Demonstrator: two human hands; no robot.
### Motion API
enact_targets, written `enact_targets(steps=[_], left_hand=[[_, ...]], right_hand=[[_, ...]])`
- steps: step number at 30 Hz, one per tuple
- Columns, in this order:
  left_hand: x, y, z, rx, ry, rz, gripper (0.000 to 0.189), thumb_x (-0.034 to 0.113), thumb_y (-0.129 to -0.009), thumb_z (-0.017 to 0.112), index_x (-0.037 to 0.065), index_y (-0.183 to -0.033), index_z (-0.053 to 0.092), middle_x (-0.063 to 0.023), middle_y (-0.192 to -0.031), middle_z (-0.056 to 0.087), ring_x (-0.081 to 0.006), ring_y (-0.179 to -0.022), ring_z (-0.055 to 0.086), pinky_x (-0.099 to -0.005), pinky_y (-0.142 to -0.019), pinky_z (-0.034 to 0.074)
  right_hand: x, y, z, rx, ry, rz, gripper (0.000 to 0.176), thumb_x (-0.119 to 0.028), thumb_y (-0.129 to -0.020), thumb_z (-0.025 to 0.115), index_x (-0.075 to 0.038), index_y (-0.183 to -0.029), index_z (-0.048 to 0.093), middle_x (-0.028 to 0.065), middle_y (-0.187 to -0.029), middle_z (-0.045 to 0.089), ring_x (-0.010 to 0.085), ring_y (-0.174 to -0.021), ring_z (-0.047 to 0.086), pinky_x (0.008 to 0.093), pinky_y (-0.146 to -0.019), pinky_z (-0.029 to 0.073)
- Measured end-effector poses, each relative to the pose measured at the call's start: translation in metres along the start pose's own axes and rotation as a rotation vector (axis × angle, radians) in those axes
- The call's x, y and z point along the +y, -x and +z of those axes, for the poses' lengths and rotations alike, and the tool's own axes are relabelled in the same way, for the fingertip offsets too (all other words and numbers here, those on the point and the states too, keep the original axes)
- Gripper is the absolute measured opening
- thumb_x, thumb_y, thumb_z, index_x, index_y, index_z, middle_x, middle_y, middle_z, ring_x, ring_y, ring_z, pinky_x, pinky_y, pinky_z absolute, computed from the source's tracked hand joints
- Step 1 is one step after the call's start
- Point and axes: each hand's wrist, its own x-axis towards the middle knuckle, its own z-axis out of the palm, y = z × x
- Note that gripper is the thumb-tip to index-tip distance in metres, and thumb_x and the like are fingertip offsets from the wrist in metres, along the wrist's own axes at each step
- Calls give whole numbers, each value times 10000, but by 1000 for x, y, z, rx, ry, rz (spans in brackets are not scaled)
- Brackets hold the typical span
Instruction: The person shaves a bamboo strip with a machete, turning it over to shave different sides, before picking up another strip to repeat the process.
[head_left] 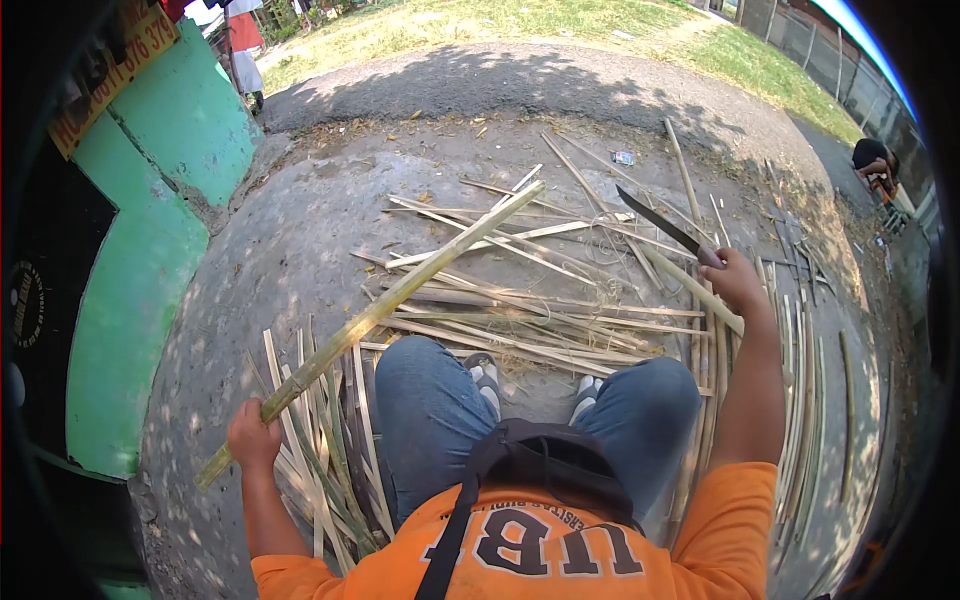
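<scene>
My left hand is closed around the lower part of a long split bamboo strip, which slants up and away to the right across my left knee. In my right hand is a knife, gripped by its brown handle, with the dark blade pointing up and to the left. Blade and bamboo strip are well apart. Beneath the knife, a thick bamboo pole lies on the ground. Between my feet and the far road, many cut bamboo strips lie in a loose, crossing heap.
More strips lie beside my left leg, and long strips lie to the right. A green wall stands at the left. Beyond the concrete runs a road with grass behind. Another person crouches at the far right.
</scene>
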Motion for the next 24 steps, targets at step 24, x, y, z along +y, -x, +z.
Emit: enact_targets(steps=[24], left_hand=[[224,-65,29,-324,1038,-339,392,381,-950,760,-7,-945,709,-10,-718,619,-93,-668,512,-311,-610,438]], right_hand=[[-157,60,134,323,-546,-416,290,-263,-857,756,-17,-947,632,223,-789,680,443,-742,657,484,-669,512]])
